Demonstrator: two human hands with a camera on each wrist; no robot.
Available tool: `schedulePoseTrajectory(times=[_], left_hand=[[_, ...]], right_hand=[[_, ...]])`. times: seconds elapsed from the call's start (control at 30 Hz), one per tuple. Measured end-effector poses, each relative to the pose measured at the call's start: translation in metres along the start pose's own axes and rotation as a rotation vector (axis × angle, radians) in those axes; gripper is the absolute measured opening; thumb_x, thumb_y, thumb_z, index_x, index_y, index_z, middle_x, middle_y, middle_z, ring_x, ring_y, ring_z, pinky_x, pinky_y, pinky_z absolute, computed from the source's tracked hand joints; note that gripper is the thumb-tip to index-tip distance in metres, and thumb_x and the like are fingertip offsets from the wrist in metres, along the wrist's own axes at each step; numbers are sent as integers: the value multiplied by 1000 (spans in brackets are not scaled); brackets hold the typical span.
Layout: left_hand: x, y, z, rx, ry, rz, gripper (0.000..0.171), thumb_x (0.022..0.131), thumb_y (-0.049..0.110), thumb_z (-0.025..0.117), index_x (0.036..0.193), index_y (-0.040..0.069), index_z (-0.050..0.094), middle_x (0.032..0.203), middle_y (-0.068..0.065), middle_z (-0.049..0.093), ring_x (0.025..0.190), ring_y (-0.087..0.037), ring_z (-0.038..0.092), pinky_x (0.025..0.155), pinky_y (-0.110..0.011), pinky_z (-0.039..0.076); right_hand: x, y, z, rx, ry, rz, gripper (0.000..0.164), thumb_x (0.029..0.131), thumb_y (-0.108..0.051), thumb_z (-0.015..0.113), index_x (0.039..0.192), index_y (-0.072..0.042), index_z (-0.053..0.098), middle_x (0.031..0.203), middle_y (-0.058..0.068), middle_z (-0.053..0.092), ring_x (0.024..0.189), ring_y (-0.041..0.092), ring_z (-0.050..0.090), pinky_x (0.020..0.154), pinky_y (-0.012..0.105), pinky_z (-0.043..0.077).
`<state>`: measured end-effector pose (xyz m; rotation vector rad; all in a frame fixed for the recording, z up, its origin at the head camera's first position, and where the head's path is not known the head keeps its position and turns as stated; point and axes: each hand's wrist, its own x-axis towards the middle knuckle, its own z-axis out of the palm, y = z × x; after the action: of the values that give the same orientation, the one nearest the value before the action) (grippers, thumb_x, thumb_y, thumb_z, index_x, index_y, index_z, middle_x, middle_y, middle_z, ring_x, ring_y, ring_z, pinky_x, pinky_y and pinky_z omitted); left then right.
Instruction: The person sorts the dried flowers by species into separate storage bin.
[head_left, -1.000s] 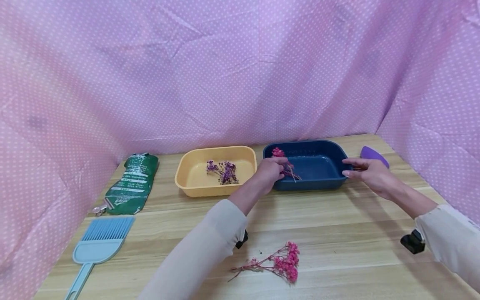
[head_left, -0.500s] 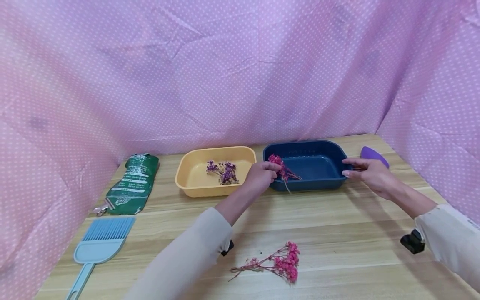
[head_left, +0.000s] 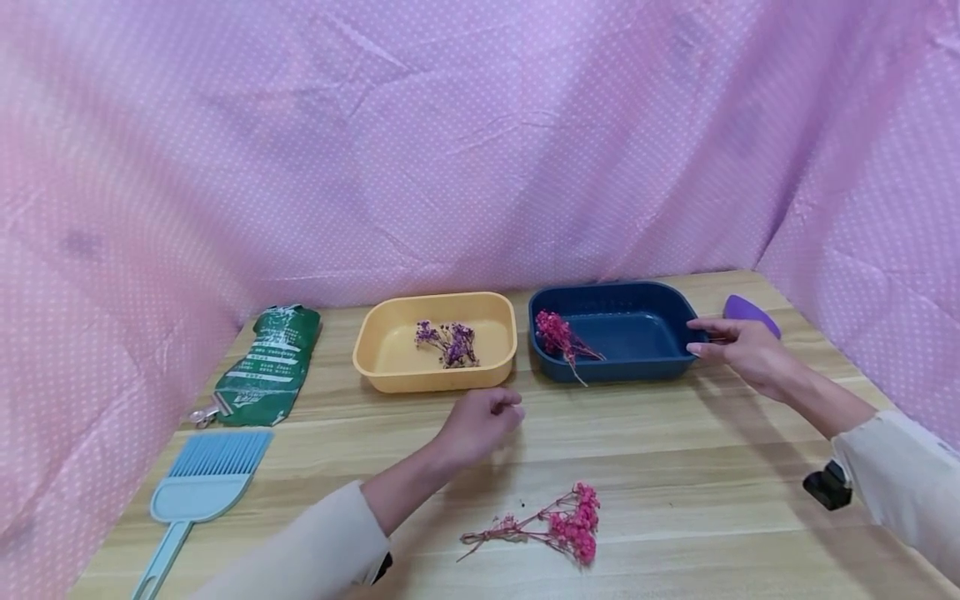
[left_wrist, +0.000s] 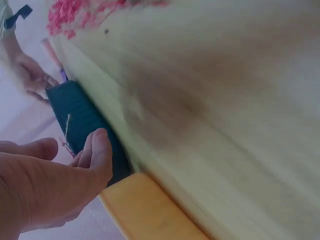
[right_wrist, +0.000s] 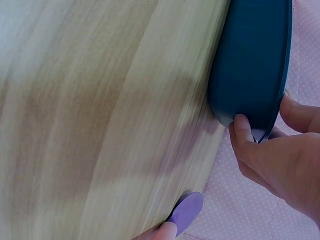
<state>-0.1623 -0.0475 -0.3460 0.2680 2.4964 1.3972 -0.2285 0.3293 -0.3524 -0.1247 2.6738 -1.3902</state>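
Note:
My left hand (head_left: pixel 482 425) is over the table in front of the yellow tray (head_left: pixel 433 383), holding nothing, its fingers loosely bent. At the right end of the dark blue tray (head_left: pixel 630 367), my right hand (head_left: pixel 753 357) grips the rim and outer wall between thumb and fingers, as the right wrist view (right_wrist: pixel 280 160) shows. A sprig of dried pink flowers (head_left: pixel 557 332) lies at the left of the blue tray, its stems over the front rim. Dried purple flowers (head_left: pixel 453 343) lie in the yellow tray. Another pink bunch (head_left: pixel 572 527) lies on the table nearer me.
At left are a green bag (head_left: pixel 270 367) with a metal clip and a light blue brush (head_left: pixel 202 492). A purple flat-bladed tool (head_left: pixel 750 313) lies behind my right hand. Pink dotted cloth (head_left: pixel 480 150) hangs behind the table and along its sides.
My left hand lowered the pink sprig at the left of the blue tray, let go, and drew back toward me and left. My right hand has stayed on the blue tray.

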Motion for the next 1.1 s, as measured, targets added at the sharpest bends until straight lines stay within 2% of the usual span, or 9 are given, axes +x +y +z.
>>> schedulePoseTrajectory(times=[0.2,0.33,0.47,0.53,0.6,0.7,0.8,0.93,1.1], left_hand=[[-28,-11,0,144,-174,25,47,89,29,69,124,-2,60,97,-4,65,87,-16,59,79,-33,54],[-45,-15,8,371,-268,83,50,77,36,79,115,7,65,89,5,57,80,-9,53,71,-25,50],[-56,-16,19,656,-277,207,35,72,29,85,100,17,67,84,10,49,74,-4,46,57,-20,43],[-59,-16,23,734,-257,262,26,74,18,83,93,19,64,81,11,46,72,-4,44,53,-20,40],[-60,-16,25,758,-240,290,23,75,5,77,88,19,64,78,11,45,70,-4,44,52,-19,39],[-59,-16,25,715,-240,278,26,76,-6,70,85,18,65,76,11,48,68,-3,46,54,-19,43],[-57,-14,22,604,-261,235,26,77,-8,69,87,16,68,76,12,56,70,-1,52,61,-18,48],[-53,-8,14,357,-265,174,21,79,-7,70,92,10,70,73,9,61,69,-1,56,65,-18,50],[-37,12,5,26,-192,69,19,82,-4,70,99,5,70,73,1,63,65,-11,60,60,-25,55]], right_hand=[[-2,3,0,0,-3,0,58,95,-23,62,139,9,41,132,32,48,87,-11,52,76,10,50],[0,3,1,-10,9,-12,59,95,-24,63,139,10,42,131,30,50,87,-11,52,75,11,50],[2,3,1,-23,18,-20,58,95,-21,63,138,11,42,129,28,52,87,-11,51,74,11,50],[2,4,1,-22,16,-17,58,95,-21,63,138,11,42,130,28,51,87,-11,51,74,10,49],[2,4,1,-18,15,-17,58,95,-20,63,138,11,41,131,28,50,87,-11,51,74,10,49],[2,4,1,-11,15,-19,58,95,-21,63,138,11,42,130,28,51,87,-10,52,74,10,49],[2,3,1,-10,17,-17,59,94,-22,64,138,11,43,128,26,53,86,-9,52,74,11,50],[1,1,2,-3,14,-14,59,94,-22,64,138,10,42,129,27,51,87,-9,52,74,12,50],[1,1,1,-8,12,-13,58,95,-21,63,139,10,41,131,29,49,87,-10,51,74,10,49]])
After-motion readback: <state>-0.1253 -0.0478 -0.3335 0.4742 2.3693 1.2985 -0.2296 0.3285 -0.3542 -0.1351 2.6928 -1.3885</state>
